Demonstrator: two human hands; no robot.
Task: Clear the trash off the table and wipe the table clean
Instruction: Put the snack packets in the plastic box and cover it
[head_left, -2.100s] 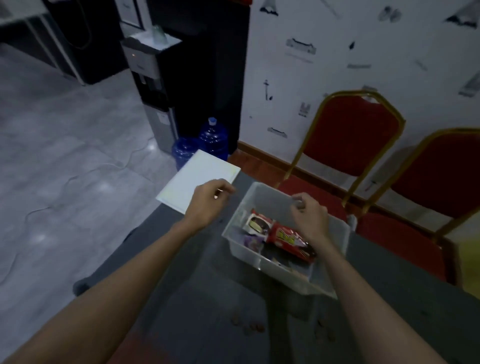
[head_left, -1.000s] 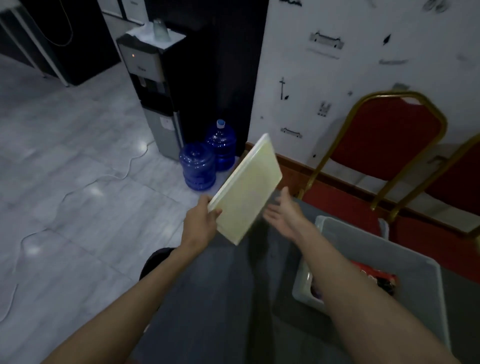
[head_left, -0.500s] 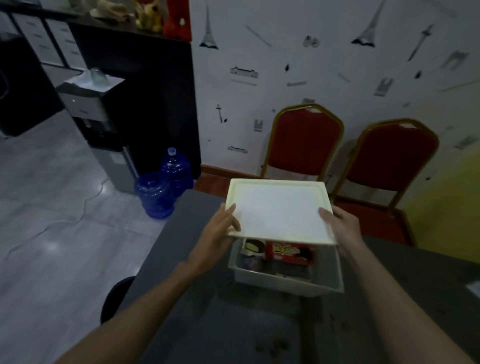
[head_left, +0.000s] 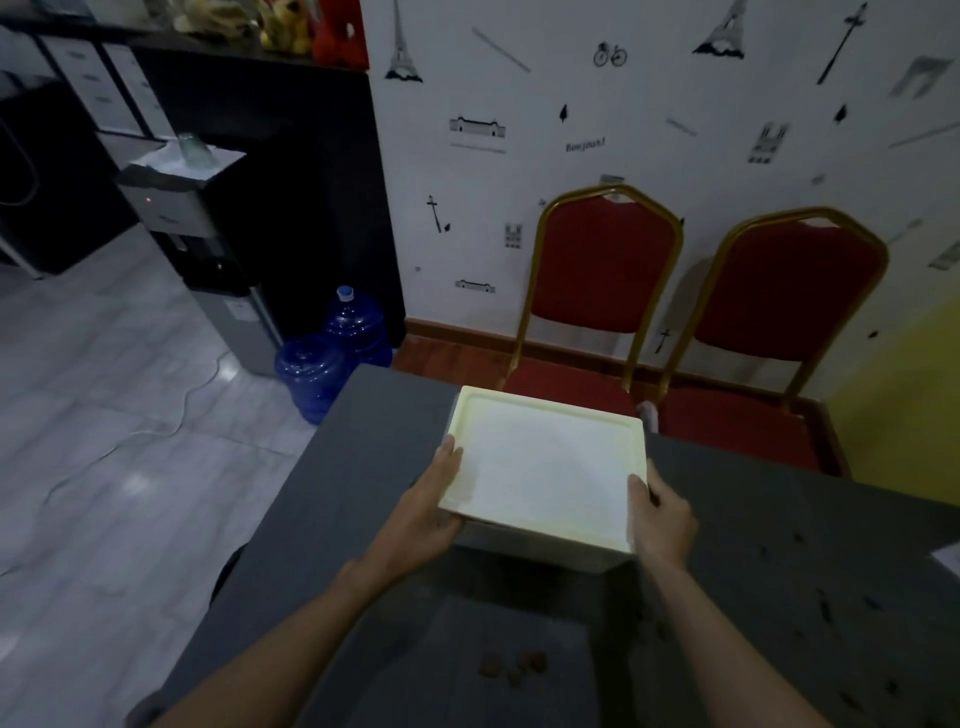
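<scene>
Seating lid (head_left: 545, 467) flat on trash bin (head_left: 540, 552), mid tabletop (head_left: 363, 467). L hand (head_left: 426, 506) at lid's 8 o'clock edge, R hand (head_left: 662, 517) at 4; each pinches rim, thumb on top, other fingers hidden under. Long axis 9-3, hands equally near. Crumbs (head_left: 514, 665) at 6, unwiped.

Only the person's arms and hands show. The left forearm (head_left: 311, 623) and right forearm (head_left: 701, 649) are bare along their whole visible length. The left hand (head_left: 426, 512) and right hand (head_left: 662, 519) are bare too. Dim light hides finer detail.
</scene>
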